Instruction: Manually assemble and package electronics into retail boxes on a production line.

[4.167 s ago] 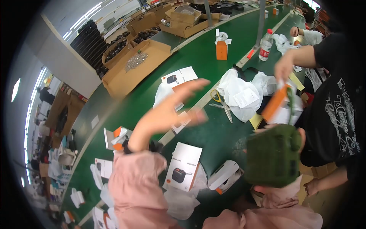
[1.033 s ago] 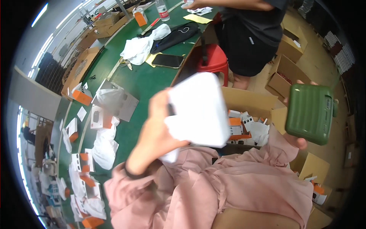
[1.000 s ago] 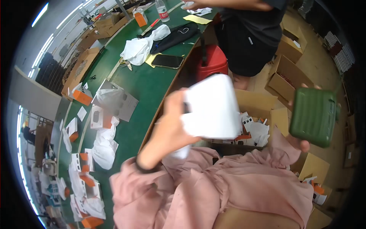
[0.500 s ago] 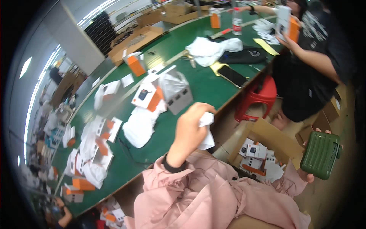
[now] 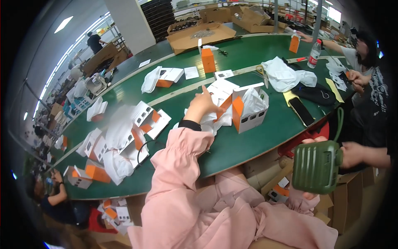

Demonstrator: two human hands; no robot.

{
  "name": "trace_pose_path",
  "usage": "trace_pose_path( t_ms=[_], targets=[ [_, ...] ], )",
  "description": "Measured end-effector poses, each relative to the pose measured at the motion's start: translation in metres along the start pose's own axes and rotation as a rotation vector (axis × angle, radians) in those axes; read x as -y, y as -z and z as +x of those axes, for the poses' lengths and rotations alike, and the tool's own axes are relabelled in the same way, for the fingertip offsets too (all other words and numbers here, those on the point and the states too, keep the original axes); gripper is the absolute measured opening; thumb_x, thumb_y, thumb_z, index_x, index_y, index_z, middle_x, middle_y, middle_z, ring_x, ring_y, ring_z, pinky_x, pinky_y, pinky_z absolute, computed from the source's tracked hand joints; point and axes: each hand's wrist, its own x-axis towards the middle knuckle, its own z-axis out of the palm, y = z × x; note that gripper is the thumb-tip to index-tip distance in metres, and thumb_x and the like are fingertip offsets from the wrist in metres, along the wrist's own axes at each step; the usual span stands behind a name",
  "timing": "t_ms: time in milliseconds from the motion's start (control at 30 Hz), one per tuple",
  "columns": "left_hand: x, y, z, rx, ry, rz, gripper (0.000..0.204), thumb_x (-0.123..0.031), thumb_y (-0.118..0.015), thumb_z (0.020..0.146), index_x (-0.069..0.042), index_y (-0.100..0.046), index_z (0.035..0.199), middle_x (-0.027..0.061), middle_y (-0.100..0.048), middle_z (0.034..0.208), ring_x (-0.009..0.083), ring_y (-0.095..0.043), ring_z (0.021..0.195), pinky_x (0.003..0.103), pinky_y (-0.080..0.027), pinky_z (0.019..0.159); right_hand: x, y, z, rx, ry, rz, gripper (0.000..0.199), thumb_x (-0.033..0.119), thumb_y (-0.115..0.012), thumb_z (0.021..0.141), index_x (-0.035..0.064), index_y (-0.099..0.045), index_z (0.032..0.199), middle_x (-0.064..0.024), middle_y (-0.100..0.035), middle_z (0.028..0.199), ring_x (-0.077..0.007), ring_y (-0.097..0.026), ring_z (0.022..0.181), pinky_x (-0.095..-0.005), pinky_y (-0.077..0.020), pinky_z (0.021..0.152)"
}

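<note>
My left hand (image 5: 203, 104) reaches over the green table (image 5: 215, 157), its thumb and forefinger apart. It touches or nearly touches a white and orange box (image 5: 222, 92); how its other fingers lie is hidden. Beside this box stands an open white and orange carton (image 5: 252, 121) with a white plastic bag (image 5: 253, 101) inside. At the right, off the table, my right hand (image 5: 310, 195) grips a green ribbed, box-shaped container (image 5: 313, 168) with a loop strap (image 5: 340, 122). Mostly the fingertips of that hand show. Another person's hand (image 5: 352, 155) is close to the container's right side.
Several opened cartons and white bags (image 5: 116, 166) crowd the left of the table. A phone (image 5: 301, 111), black pouch (image 5: 317, 94), scissors (image 5: 262, 74) and bottle (image 5: 314, 54) lie or stand at the right. Cardboard boxes (image 5: 350, 195) are below on the right. Co-workers flank the table.
My left hand has moved forward to the boxes, and the crumpled white piece it held is no longer in it. The green container has come left, and the view has shifted.
</note>
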Motion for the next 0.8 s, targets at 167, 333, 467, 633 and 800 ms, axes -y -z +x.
trace_pose_path(
  t_ms=[167,333,467,633,800],
  targets=[
    [0.014,0.008,0.015,-0.023,-0.025,-0.283,0.11,-0.035,-0.083,0.046,0.009,-0.028,0.131,0.0258,-0.047,0.122,0.0396,-0.052,0.112,0.038,-0.046,0.091,0.003,-0.004,-0.004,0.015,-0.041,0.018,0.123,0.039,-0.084,0.06,0.0123,-0.002,0.147,-0.0268,-0.024,0.136,-0.0405,-0.038,0.123,-0.0439,-0.0403,0.099],
    [0.04,0.036,-0.054,-0.61,-0.418,-0.694,0.116,-0.022,-0.085,0.052,0.0,-0.013,0.139,0.0204,-0.029,0.135,0.0312,-0.038,0.125,0.036,-0.034,0.103,0.019,0.001,-0.02,-0.238,-0.173,-0.047,0.127,0.038,-0.086,0.057,0.0147,-0.001,0.147,-0.0247,-0.027,0.133,-0.039,-0.041,0.118,-0.0444,-0.0429,0.096],
    [0.027,0.026,-0.111,-0.701,-0.673,-0.415,0.119,-0.02,-0.087,0.051,-0.002,-0.011,0.141,0.0186,-0.028,0.141,0.0305,-0.034,0.129,0.039,-0.03,0.107,0.038,-0.005,-0.022,-0.33,-0.159,-0.034,0.123,0.037,-0.086,0.057,0.0143,-0.004,0.146,-0.0242,-0.027,0.134,-0.0394,-0.042,0.118,-0.0437,-0.0448,0.094],
    [-0.077,-0.03,-0.192,-0.207,-0.926,-0.855,0.112,-0.013,-0.084,0.053,-0.008,-0.018,0.143,0.0189,-0.029,0.142,0.0372,-0.029,0.132,0.04,-0.03,0.105,0.103,0.017,-0.081,-0.368,-0.132,-0.102,0.115,0.037,-0.081,0.061,0.013,-0.007,0.145,-0.0243,-0.028,0.132,-0.0399,-0.042,0.117,-0.0441,-0.0455,0.093],
    [-0.179,-0.101,-0.224,0.044,-1.092,-1.134,0.109,-0.011,-0.082,0.052,-0.008,-0.02,0.141,0.019,-0.032,0.139,0.034,-0.037,0.127,0.038,-0.038,0.099,0.194,0.041,-0.114,-0.399,-0.088,-0.231,0.108,0.037,-0.077,0.064,0.0116,-0.009,0.144,-0.0244,-0.03,0.131,-0.0405,-0.042,0.116,-0.0444,-0.0461,0.092]
  ],
)
